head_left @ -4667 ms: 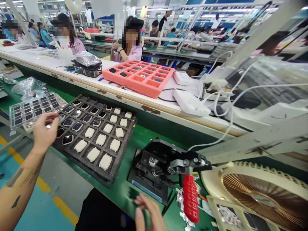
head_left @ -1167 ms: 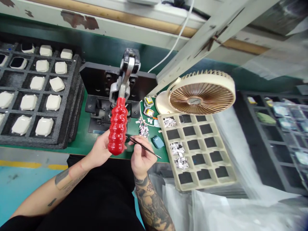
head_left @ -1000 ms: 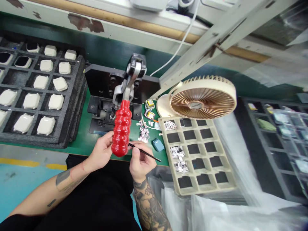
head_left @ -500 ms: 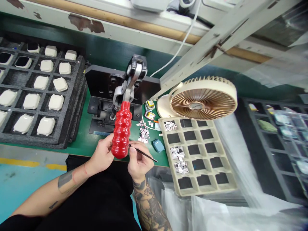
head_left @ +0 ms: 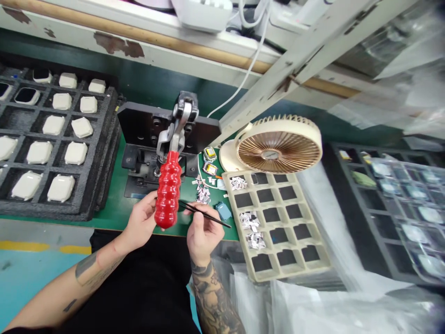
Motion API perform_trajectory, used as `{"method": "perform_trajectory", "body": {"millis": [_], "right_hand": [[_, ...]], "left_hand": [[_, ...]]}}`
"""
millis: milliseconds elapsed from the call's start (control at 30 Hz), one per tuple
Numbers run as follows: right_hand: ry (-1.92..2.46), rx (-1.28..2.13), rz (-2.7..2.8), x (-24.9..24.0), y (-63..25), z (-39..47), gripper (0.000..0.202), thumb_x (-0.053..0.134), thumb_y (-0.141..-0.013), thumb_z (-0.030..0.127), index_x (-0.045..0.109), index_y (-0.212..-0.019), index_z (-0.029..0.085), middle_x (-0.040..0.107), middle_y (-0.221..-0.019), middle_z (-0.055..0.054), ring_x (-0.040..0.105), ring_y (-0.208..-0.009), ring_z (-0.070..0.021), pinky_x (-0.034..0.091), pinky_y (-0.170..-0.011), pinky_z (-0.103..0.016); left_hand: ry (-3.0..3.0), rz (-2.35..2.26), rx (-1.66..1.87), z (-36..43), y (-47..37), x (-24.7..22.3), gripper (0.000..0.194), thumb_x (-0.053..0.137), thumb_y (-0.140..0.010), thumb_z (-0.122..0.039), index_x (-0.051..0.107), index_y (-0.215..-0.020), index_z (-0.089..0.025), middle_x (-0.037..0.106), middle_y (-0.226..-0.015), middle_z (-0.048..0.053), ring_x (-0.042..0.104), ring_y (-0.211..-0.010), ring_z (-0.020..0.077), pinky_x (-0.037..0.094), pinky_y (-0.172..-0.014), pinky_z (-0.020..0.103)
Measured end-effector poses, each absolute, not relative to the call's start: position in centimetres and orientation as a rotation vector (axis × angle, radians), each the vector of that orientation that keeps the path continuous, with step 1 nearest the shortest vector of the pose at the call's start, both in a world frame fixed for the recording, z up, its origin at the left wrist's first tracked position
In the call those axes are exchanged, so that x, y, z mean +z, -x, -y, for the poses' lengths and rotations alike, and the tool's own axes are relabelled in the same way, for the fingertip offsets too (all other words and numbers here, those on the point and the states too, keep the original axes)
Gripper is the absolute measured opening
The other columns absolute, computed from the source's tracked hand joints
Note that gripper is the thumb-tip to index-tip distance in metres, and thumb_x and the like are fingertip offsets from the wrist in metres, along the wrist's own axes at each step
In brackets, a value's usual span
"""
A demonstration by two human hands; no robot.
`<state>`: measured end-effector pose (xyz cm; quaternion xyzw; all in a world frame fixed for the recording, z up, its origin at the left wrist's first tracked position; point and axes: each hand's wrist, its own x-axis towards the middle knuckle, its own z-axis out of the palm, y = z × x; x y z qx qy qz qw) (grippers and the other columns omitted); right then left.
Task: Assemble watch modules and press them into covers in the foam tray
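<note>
Black tweezers (head_left: 212, 217) are pinched in my right hand (head_left: 205, 234), their tips pointing left toward the red handle (head_left: 168, 190) of a toggle press (head_left: 181, 121). My left hand (head_left: 142, 221) is closed just left of that handle; its fingertips go behind the handle, so whatever it holds is hidden. Small white pieces (head_left: 203, 192) lie scattered on the green bench beyond my right hand. A blue-green block (head_left: 223, 211) sits right beside that hand. Two small yellow-and-silver parts (head_left: 209, 168) rest to the right of the press base (head_left: 141, 162).
On the left, stacked black foam trays (head_left: 100, 153) hold several white watch-shaped cases (head_left: 60, 188). A cream fan (head_left: 278, 146) stands behind a beige compartment tray (head_left: 292, 273) with white pieces in some compartments. Another dark tray (head_left: 377, 220) is at far right.
The view has shifted, moving most of the scene left. My right hand has moved a little right relative to the press handle, and more of the tweezers shows.
</note>
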<state>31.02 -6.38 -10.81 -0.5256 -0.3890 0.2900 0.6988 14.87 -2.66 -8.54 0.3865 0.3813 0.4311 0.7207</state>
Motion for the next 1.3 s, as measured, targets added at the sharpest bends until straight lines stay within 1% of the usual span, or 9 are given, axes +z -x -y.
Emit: {"method": "perform_trajectory", "body": {"millis": [133, 300, 433, 533, 633, 800, 1033, 1167, 1300], "right_hand": [[1.203, 0.793, 0.874, -10.9, -30.6, 6.7, 0.016, 0.072, -0.105, 0.037, 0.070, -0.104, 0.021, 0.079, -0.099, -0.006, 0.075, -0.073, -0.0166, 0.063, -0.071, -0.033], [0.997, 1.028, 0.866, -6.9, -34.3, 8.5, 0.036, 0.069, -0.104, 0.056, 0.058, -0.091, 0.024, 0.070, -0.071, 0.001, 0.061, -0.048, -0.0132, 0.053, -0.049, -0.028], [1.167, 0.493, 0.927, -0.6, -42.7, 9.9, 0.050, 0.069, -0.100, 0.065, 0.049, -0.076, 0.026, 0.049, -0.050, 0.008, 0.048, -0.037, -0.0129, 0.048, -0.043, -0.029], [1.342, -0.282, 0.648, 1.8, -47.8, 9.4, 0.031, 0.073, -0.102, 0.051, 0.065, -0.096, 0.021, 0.065, -0.074, 0.003, 0.063, -0.055, -0.0137, 0.054, -0.057, -0.030], [1.428, -0.608, 0.580, 0.3, -47.6, 8.0, 0.017, 0.075, -0.103, 0.035, 0.075, -0.110, 0.019, 0.072, -0.088, -0.001, 0.068, -0.065, -0.0140, 0.055, -0.062, -0.030], [1.483, -0.140, 1.123, -6.0, -39.5, 7.3, 0.021, 0.069, -0.104, 0.019, 0.079, -0.120, 0.028, 0.080, -0.105, -0.004, 0.076, -0.093, -0.0190, 0.061, -0.081, -0.034], [1.711, -0.061, 2.015, -9.3, -35.1, 5.9, 0.031, 0.056, -0.109, 0.016, 0.073, -0.134, 0.027, 0.076, -0.114, -0.007, 0.065, -0.108, -0.0240, 0.048, -0.091, -0.043], [1.824, -0.065, 1.933, -8.2, -37.5, 7.2, 0.037, 0.052, -0.108, 0.010, 0.070, -0.138, 0.022, 0.074, -0.124, -0.009, 0.062, -0.113, -0.0235, 0.046, -0.092, -0.042], [2.230, -0.143, 1.617, -6.1, -42.2, 9.9, 0.026, 0.051, -0.111, 0.015, 0.074, -0.121, 0.020, 0.073, -0.116, -0.011, 0.060, -0.107, -0.0266, 0.044, -0.090, -0.043]], "left_hand": [[-0.795, -0.803, 0.940, 2.3, -14.5, -8.0, 0.056, 0.077, -0.102, -0.048, 0.064, -0.146, -0.015, 0.079, -0.118, 0.019, 0.076, -0.076, 0.0217, 0.061, -0.059, 0.031], [-0.729, -0.959, 0.910, 2.4, -14.2, -7.6, 0.059, 0.082, -0.098, -0.048, 0.062, -0.143, -0.016, 0.079, -0.117, 0.017, 0.072, -0.073, 0.0205, 0.058, -0.058, 0.031], [-0.824, -0.970, 0.895, 2.7, -14.5, -7.8, 0.055, 0.083, -0.096, -0.048, 0.066, -0.138, -0.018, 0.080, -0.112, 0.014, 0.072, -0.075, 0.0214, 0.058, -0.061, 0.031], [-0.945, -0.975, 0.866, 3.0, -14.7, -8.0, 0.059, 0.083, -0.096, -0.052, 0.065, -0.142, -0.019, 0.081, -0.113, 0.014, 0.072, -0.075, 0.0218, 0.060, -0.064, 0.033], [-1.016, -0.971, 0.836, 3.0, -14.5, -8.2, 0.059, 0.079, -0.099, -0.051, 0.062, -0.146, -0.020, 0.081, -0.117, 0.014, 0.074, -0.078, 0.0228, 0.061, -0.068, 0.034], [-1.140, -0.966, 0.824, 2.5, -13.8, -8.4, 0.041, 0.080, -0.098, -0.050, 0.073, -0.120, -0.015, 0.082, -0.113, 0.015, 0.073, -0.078, 0.0218, 0.060, -0.077, 0.035], [-1.176, -0.971, 0.818, 2.2, -13.8, -8.4, 0.043, 0.083, -0.096, -0.048, 0.071, -0.121, -0.016, 0.083, -0.114, 0.014, 0.075, -0.080, 0.0229, 0.062, -0.073, 0.035], [-1.162, -0.989, 0.824, 2.3, -13.9, -8.2, 0.047, 0.084, -0.094, -0.052, 0.072, -0.121, -0.015, 0.083, -0.114, 0.016, 0.074, -0.080, 0.0242, 0.062, -0.071, 0.036], [-1.169, -0.996, 0.815, 2.8, -14.0, -7.8, 0.043, 0.084, -0.093, -0.052, 0.076, -0.119, -0.019, 0.083, -0.113, 0.013, 0.073, -0.079, 0.0229, 0.062, -0.072, 0.035]]}}
